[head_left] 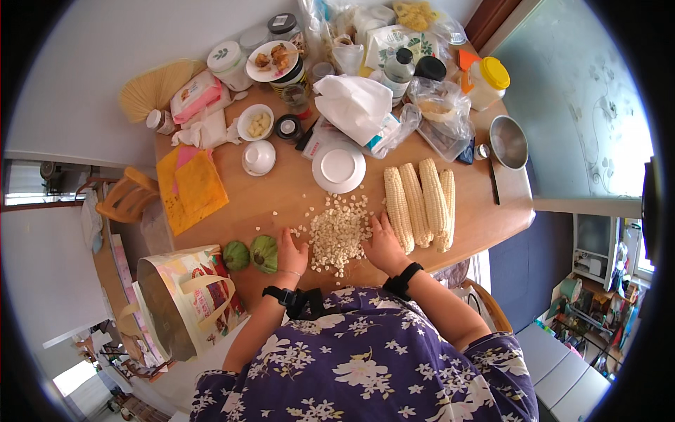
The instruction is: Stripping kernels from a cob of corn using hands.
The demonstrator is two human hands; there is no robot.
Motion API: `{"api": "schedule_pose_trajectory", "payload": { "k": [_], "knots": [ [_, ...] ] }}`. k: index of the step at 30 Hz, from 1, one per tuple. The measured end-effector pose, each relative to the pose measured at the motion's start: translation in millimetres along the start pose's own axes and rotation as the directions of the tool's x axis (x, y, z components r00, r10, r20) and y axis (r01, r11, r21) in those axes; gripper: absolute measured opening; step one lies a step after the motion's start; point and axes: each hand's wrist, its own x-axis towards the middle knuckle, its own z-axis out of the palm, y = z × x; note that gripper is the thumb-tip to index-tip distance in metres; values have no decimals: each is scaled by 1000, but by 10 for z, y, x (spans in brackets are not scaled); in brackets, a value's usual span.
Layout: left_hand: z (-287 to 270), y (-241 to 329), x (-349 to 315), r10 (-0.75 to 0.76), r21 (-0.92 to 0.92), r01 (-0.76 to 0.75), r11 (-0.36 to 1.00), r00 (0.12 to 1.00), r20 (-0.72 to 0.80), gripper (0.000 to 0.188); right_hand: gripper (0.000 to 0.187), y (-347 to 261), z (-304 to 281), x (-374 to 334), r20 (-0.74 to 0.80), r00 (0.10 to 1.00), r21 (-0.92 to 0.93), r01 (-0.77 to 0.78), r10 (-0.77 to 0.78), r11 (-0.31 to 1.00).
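Note:
A loose heap of pale corn kernels (336, 232) lies on the wooden table in front of me, with stray kernels scattered around it. My left hand (290, 254) rests at the heap's left edge, fingers stretched out, holding nothing. On the opposite side my right hand (383, 246) lies with its fingers extended between the kernels and a row of several whitish corn cobs (420, 204). Two green ribbed squashes (264, 254) sit just left of my left hand. Beyond the heap is an upturned white plate (339, 168).
A patterned shopping bag (204, 295) stands at the table's near left, below an orange cloth (191, 190). Bowls, jars and plastic bags crowd the far side. On the right are a metal bowl (508, 143) and a knife (493, 181) near the table edge.

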Motion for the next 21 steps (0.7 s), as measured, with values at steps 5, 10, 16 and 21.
{"api": "schedule_pose_trajectory", "payload": {
  "k": [5,10,16,21],
  "knots": [
    [-66,116,-59,23,-232,29,972,975,219,54,68,29,79,28,-44,998,21,-35,35,999],
    [-138,127,97,147,-161,-138,977,988,44,54,68,37,164,47,-66,993,11,-93,93,996],
    [-44,66,526,31,33,-28,999,995,-97,63,68,-84,208,143,-106,994,-52,14,-19,999],
    [170,8,402,203,93,-193,977,974,-105,56,67,-39,164,196,-175,977,-110,100,-119,989]
  ]
}}
